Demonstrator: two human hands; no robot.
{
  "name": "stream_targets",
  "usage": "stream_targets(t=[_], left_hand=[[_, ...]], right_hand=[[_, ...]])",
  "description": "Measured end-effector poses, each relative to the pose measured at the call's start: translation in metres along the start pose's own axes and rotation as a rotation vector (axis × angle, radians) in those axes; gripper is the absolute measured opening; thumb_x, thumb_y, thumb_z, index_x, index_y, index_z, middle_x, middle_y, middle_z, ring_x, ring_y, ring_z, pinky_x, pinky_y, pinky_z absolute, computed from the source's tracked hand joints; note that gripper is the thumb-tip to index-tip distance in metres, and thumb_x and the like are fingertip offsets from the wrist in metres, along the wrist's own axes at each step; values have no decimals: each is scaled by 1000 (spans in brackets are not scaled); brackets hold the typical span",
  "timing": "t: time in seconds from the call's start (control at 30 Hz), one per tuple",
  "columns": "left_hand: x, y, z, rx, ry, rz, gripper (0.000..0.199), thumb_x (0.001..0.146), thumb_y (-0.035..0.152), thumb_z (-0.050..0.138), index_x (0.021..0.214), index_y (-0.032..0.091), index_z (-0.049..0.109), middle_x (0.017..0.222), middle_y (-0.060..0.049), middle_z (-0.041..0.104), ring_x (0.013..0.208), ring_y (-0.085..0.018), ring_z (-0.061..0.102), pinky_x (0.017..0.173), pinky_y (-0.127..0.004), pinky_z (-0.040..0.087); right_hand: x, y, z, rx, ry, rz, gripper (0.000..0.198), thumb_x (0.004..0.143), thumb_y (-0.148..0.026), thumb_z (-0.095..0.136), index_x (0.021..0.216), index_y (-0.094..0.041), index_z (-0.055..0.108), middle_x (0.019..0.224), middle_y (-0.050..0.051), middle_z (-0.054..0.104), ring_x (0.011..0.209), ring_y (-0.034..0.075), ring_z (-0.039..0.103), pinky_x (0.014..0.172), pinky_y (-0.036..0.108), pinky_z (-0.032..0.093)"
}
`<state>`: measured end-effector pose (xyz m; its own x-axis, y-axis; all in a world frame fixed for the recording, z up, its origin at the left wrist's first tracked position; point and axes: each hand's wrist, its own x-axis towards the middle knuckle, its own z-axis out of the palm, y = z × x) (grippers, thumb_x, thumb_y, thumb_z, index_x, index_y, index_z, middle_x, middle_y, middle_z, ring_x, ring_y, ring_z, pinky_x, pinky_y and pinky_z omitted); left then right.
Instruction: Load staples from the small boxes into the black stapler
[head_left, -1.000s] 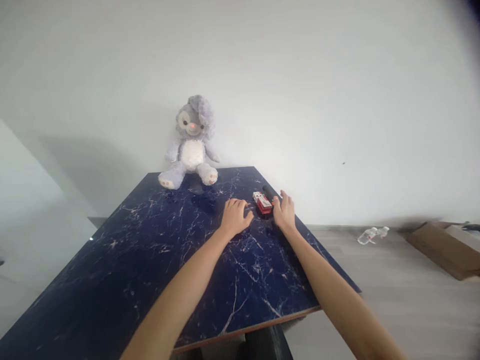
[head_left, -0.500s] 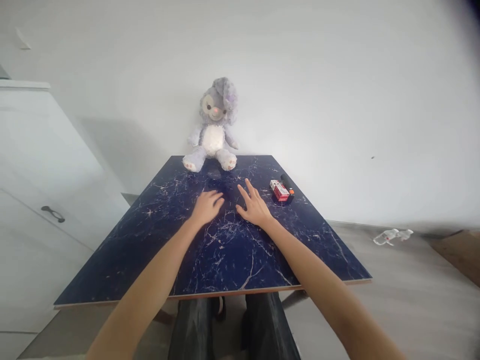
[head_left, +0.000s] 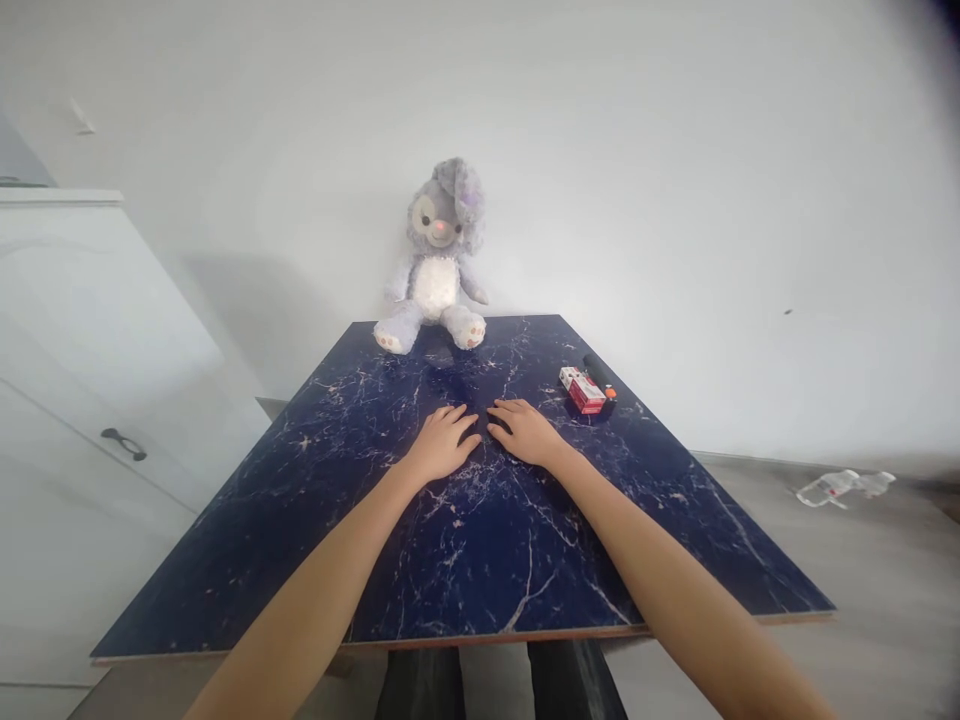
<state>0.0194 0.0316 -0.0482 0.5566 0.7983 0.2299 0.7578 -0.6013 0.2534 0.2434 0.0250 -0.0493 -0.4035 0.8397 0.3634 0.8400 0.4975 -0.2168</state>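
Note:
My left hand (head_left: 444, 442) rests palm down on the dark blue marble-patterned table (head_left: 315, 540), fingers apart and holding nothing. Just to its right, my right hand (head_left: 523, 431) lies on the same surface with its fingers stretched toward the left one; nothing is in it. A small gap separates the two sets of fingertips. Beyond the hands, a grey-lilac plush rabbit (head_left: 435, 285) sits at the far edge against the wall. To the right of my right hand lies a red and white small box (head_left: 583, 390), beside a black cylinder-shaped item with an orange part (head_left: 600, 375).
A white cabinet (head_left: 82, 400) with a dark handle stands left of the table. On the floor to the right lie clear plastic bottles (head_left: 844, 486). The white wall (head_left: 637, 180) runs behind the table, and my legs are under its near edge.
Both hands have come closer together and settled lower on the tabletop. My right hand's fingers, which pointed forward and spread, now point left. The camera view has shifted slightly.

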Motion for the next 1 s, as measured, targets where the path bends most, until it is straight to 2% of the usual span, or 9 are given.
stream_targets(t=[0.4, 0.87, 0.93, 1.0], left_hand=[[1, 2, 2, 47, -16, 3, 56, 100, 53, 35, 143, 22, 54, 156, -12, 43, 143, -34, 35, 114, -54, 32], [-1, 2, 3, 7, -6, -7, 54, 100, 52, 37, 142, 23, 56, 156, -11, 43, 144, -33, 35, 116, -54, 30], [0, 3, 4, -2, -5, -1, 55, 100, 53, 37, 142, 22, 56, 156, -11, 43, 144, -33, 35, 116, -54, 30], [1, 2, 3, -11, 10, -8, 55, 100, 53, 36, 140, 22, 58, 155, -10, 45, 143, -33, 37, 115, -53, 32]], right_hand=[[-7, -5, 3, -9, -67, -4, 48, 101, -33, 40, 137, -6, 57, 146, 21, 51, 140, 29, 44, 120, 44, 29], [-9, -12, 0, -37, -87, -4, 47, 100, -31, 38, 137, -9, 58, 146, 18, 52, 137, 31, 47, 119, 47, 30], [-8, -13, -8, -25, -60, -36, 47, 98, -31, 42, 140, -15, 56, 152, 14, 47, 136, 30, 48, 117, 47, 33], [-7, -8, -22, -21, 80, -47, 47, 97, -31, 44, 142, -21, 53, 158, 9, 38, 138, 29, 45, 116, 46, 35]])
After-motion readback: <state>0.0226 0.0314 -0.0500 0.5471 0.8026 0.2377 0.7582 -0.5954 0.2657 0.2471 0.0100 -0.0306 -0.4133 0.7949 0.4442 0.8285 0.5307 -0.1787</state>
